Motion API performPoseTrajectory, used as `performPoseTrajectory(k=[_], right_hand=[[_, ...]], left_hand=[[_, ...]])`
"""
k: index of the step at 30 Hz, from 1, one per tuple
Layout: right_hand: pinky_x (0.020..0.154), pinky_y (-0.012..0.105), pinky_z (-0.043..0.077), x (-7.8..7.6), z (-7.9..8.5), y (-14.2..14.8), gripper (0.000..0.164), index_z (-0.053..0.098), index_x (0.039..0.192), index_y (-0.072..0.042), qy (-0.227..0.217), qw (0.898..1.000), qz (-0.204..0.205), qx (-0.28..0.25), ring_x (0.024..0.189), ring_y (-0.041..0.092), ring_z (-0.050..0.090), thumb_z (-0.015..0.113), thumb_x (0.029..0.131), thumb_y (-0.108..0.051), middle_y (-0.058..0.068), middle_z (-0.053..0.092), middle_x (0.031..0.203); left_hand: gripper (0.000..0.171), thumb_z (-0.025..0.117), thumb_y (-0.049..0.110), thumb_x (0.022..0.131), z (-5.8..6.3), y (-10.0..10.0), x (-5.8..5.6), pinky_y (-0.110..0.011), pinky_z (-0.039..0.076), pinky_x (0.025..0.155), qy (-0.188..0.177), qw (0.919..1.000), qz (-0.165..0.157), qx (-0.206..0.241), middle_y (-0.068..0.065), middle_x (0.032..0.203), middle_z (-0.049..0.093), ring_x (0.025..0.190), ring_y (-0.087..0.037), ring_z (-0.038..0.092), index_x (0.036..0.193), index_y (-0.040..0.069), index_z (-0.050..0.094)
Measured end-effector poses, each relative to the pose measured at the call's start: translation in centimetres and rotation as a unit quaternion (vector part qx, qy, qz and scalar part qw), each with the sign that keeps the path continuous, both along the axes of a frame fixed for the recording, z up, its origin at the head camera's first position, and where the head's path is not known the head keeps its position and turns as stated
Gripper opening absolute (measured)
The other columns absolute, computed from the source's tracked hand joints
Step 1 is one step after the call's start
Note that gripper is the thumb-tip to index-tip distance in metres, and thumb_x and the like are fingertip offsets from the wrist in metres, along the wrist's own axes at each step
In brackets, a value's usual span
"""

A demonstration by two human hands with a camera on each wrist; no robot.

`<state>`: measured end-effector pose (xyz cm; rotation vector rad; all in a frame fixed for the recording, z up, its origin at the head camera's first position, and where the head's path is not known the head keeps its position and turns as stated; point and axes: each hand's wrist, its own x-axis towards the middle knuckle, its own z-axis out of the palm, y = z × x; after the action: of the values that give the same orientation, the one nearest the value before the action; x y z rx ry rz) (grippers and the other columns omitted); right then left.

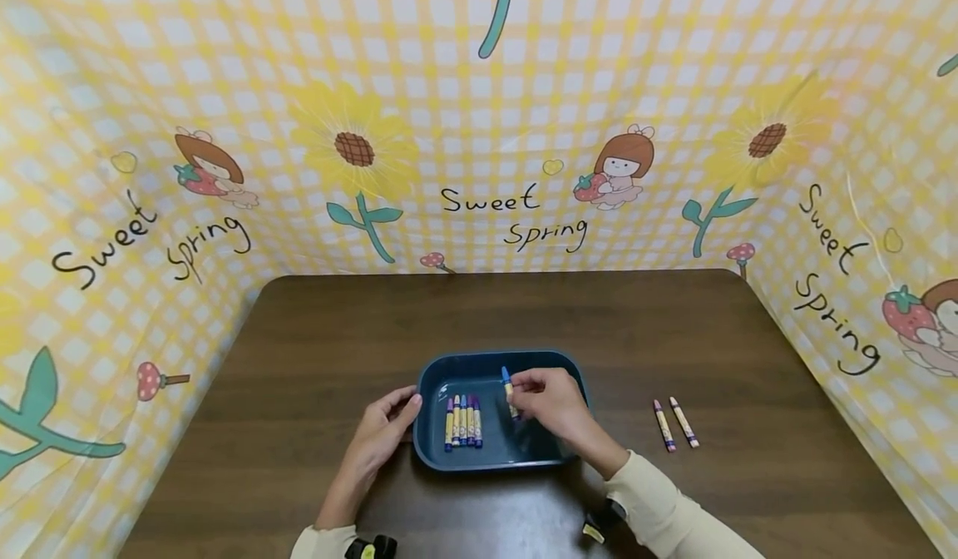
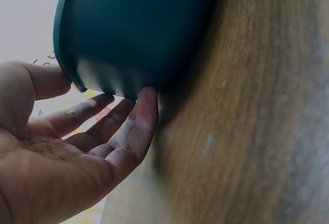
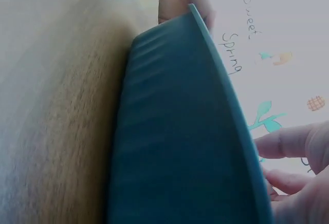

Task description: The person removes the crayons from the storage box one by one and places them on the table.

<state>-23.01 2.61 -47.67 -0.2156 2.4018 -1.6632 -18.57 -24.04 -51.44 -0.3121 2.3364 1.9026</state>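
A dark blue tray point(image 1: 494, 464) stands on the table. My left hand point(image 1: 379, 434) holds its left end, thumb at the rim and fingertips against the outer wall, as the left wrist view shows with the tray's side point(image 2: 133, 34) and the hand point(image 2: 77, 147). Over the right part of the tray, my right hand point(image 1: 552, 405) pinches a blue crayon point(image 1: 506, 380) between thumb and fingers, tilted near upright. Several crayons point(image 1: 463, 422), purple, blue and pale, lie side by side in the left part. In the right wrist view the tray wall hides the crayon.
Two more crayons, a pinkish one point(image 1: 664, 426) and a pale one point(image 1: 684, 422), lie on the brown wooden table point(image 1: 337, 318) right of the tray. A yellow checked cloth point(image 1: 479, 110) with printed flowers hangs around the table's back and sides.
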Motion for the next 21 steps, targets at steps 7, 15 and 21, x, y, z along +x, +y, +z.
performPoseTrajectory(k=[7, 15, 21], right_hand=[[0.068, 0.035, 0.062, -0.4, 0.9, 1.8, 0.022, 0.072, 0.109, 0.008, 0.002, 0.999, -0.014, -0.042, 0.073, 0.017, 0.069, 0.074, 0.091, -0.004, 0.016, 0.073, 0.094], [0.070, 0.030, 0.062, -0.6, 1.8, 4.4, 0.029, 0.068, 0.117, 0.011, -0.002, 0.997, -0.022, -0.079, 0.076, 0.015, 0.069, 0.072, 0.092, -0.003, 0.019, 0.072, 0.099], [0.070, 0.028, 0.062, -0.6, 2.3, 6.3, 0.033, 0.065, 0.121, 0.015, -0.004, 0.993, -0.051, -0.111, 0.076, 0.010, 0.068, 0.071, 0.091, 0.001, 0.017, 0.071, 0.097]], left_hand=[[0.052, 0.057, 0.030, 0.105, 0.1, 0.1, -0.3, -0.032, 0.061, 0.079, -0.004, 1.0000, -0.008, -0.002, -0.024, 0.133, 0.061, 0.102, -0.021, 0.065, 0.145, -0.003, 0.051], [0.055, 0.057, 0.033, 0.105, -0.3, 0.1, -0.4, -0.033, 0.061, 0.080, -0.003, 0.9999, -0.010, 0.005, -0.025, 0.134, 0.060, 0.103, -0.020, 0.066, 0.146, -0.004, 0.049], [0.051, 0.058, 0.030, 0.105, -0.2, 0.1, -0.4, -0.029, 0.060, 0.077, -0.009, 0.9998, 0.004, 0.016, -0.023, 0.129, 0.063, 0.098, -0.018, 0.066, 0.144, -0.002, 0.052]])
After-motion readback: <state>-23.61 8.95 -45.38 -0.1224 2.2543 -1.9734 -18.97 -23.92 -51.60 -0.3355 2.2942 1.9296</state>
